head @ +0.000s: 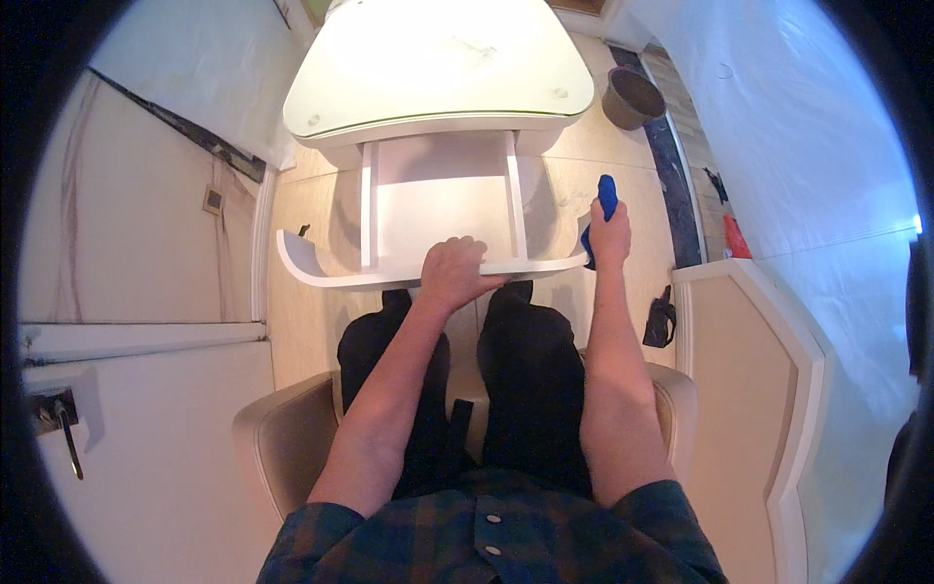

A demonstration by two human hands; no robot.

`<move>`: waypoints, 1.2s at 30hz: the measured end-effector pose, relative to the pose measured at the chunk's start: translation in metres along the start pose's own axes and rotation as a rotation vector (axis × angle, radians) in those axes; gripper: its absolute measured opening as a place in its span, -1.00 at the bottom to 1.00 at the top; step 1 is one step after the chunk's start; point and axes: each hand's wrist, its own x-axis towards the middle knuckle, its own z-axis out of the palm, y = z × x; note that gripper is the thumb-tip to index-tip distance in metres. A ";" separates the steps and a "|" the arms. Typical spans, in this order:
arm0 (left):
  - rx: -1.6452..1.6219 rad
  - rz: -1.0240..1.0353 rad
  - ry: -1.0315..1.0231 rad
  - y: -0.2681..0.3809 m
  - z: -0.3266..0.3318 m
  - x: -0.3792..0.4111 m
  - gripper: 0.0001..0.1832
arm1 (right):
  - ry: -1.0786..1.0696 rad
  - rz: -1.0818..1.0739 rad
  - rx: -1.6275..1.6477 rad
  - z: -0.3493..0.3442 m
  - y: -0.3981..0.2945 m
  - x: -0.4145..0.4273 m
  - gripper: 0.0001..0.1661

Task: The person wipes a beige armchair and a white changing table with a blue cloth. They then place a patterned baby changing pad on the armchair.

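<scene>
A white drawer with a curved front panel is pulled out from under a glass-topped white table. My left hand grips the top edge of the drawer's front panel near its middle, fingers over the inner side. My right hand holds a blue cloth at the right end of that panel; part of the cloth hangs down against the panel's curved end. The inside of the drawer shows no objects. My fingertips on the right are partly hidden by the cloth.
A brown bucket stands on the floor at the back right. A black object lies right of my arm. Armchair arms flank my legs. A white door with a handle is at left, plastic sheeting at right.
</scene>
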 end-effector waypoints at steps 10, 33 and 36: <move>-0.015 0.052 -0.087 0.001 0.001 -0.013 -0.35 | -0.428 -0.377 -0.580 -0.017 -0.018 0.045 -0.63; -0.204 0.083 0.087 -0.011 0.020 -0.015 -0.45 | -0.858 -1.445 -1.140 0.025 0.002 0.044 -0.74; -0.183 0.042 0.043 -0.009 0.015 -0.015 -0.44 | -1.016 -1.184 -1.259 0.019 -0.008 0.033 -0.66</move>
